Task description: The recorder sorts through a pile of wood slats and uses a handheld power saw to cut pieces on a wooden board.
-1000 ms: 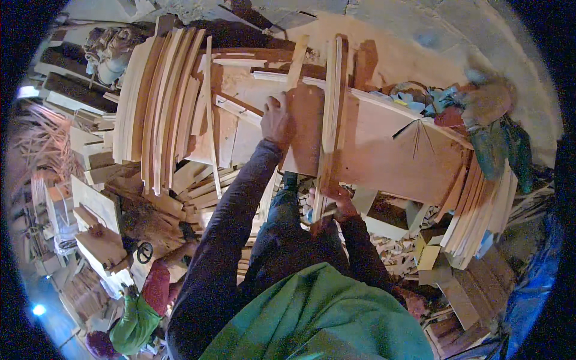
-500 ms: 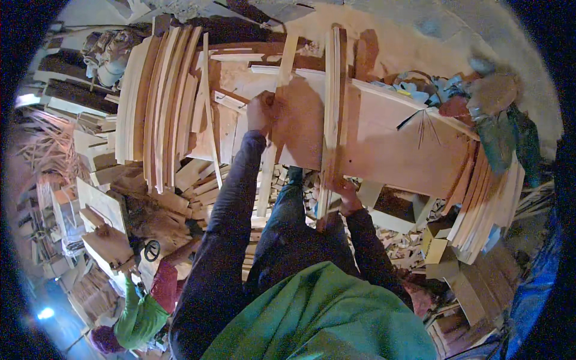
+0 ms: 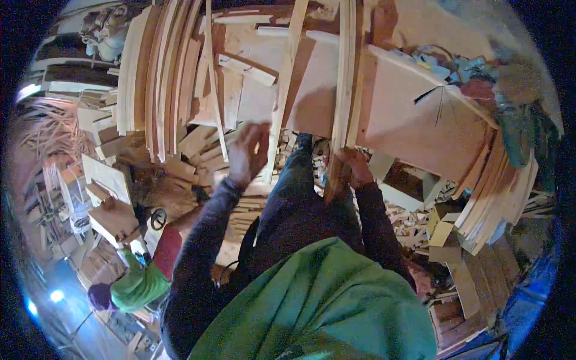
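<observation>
My left hand [image 3: 249, 155] hovers in front of the workbench [image 3: 399, 114], its fingers curved and apart, with nothing seen in them. Right beside it, a long pale wooden strip [image 3: 287, 78] lies across the bench, its near end jutting over the edge. My right hand [image 3: 355, 167] is closed round the near end of a small stack of wooden strips [image 3: 343, 78], which also crosses the bench and overhangs toward me. Part of its grip is hidden by the wood. A thin strip [image 3: 214, 84] and a short wooden piece [image 3: 247, 69] lie further left.
Stacked boards [image 3: 162, 78] sit on the bench's left, and more curved strips [image 3: 495, 186] at its right end. Offcuts [image 3: 408, 225] cover the floor below. A co-worker in green [image 3: 141, 282] works at lower left. Rags [image 3: 462, 72] lie at the far right.
My left hand has come off the long strip and drawn back toward me. My right hand stays at the end of the strip stack. The view has shifted, moving the bench higher in the picture.
</observation>
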